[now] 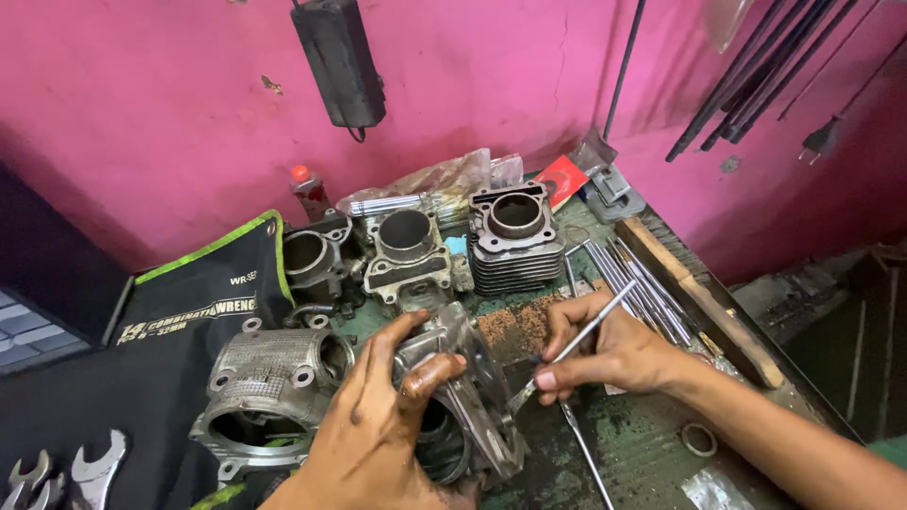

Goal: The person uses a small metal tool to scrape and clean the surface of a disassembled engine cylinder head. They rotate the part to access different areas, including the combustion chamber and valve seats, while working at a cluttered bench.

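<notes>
Tightly, the left hand point(373, 430) wraps its fingers point(430, 370) around a grey engine cylinder point(463, 397) tilted on the green table point(642, 444). The right hand point(605, 354) pinches a thin metal scraper point(572, 348), tip at the cylinder's edge. Other cylinder blocks point(515, 236) stand behind. A slip could gouge the mating face or jab the holding thumb.

The grimy green worktop point(652, 444) carried three cylinder blocks point(515, 236) beyond the right hand point(605, 354). Metal rods point(633, 279) lay just past it, and a black tool roll point(179, 321) lay left of the left hand point(378, 425).
</notes>
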